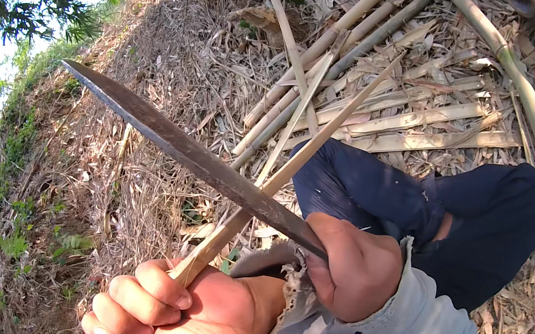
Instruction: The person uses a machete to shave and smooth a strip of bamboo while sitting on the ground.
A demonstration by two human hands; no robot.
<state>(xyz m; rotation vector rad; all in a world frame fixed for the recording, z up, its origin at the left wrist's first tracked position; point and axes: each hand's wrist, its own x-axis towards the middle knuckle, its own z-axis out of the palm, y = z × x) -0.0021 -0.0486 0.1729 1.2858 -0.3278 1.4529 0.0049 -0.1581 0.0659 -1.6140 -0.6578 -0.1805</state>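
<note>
My right hand [363, 271] is closed around the covered handle end of a long, dark machete [178, 152]. Its blade slants up to the left, with the tip at the far left. In my left hand [179, 311], palm up with curled fingers, sits the near end of a split bamboo strip [317, 143]. The strip rises to the upper right, narrowing toward its far end. Blade and strip cross in front of me, the blade over the strip; I cannot tell whether they touch.
Dark blue trousered legs [483, 231] are folded at the right. Beyond them lie bamboo poles [334, 44] and split strips [424, 119] on leaf litter [161, 85]. A long curved pole [532, 105] bends along the right. Green plants [16, 146] edge the slope at left.
</note>
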